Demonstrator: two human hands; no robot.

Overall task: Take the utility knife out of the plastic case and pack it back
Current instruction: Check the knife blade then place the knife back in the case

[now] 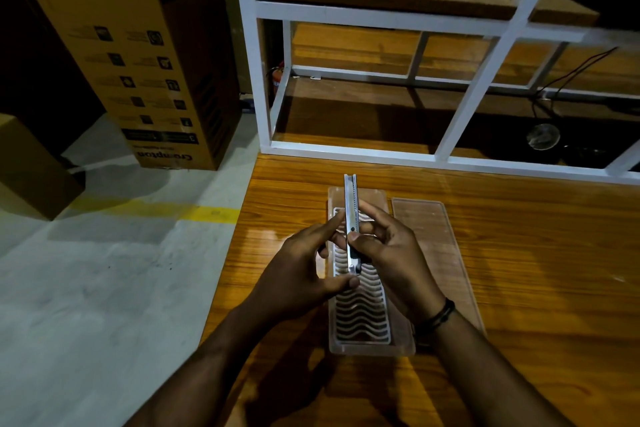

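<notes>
A slim silver utility knife (350, 199) is held lengthwise above the open clear plastic case (401, 345), its far end pointing away from me. My right hand (391, 253) grips its middle, thumb on the slider. My left hand (301, 267) pinches the near end between thumb and forefinger. The case lies on the wooden table (536, 270) and has a white wavy insert (362, 319). Its clear lid (433, 236) lies flat just to the right of the case.
A white metal shelf frame (460, 118) with wooden boards stands at the table's far edge. The table's left edge runs close to my left arm; beyond it is grey floor with a yellow line (180, 211) and tall cardboard boxes (138, 62).
</notes>
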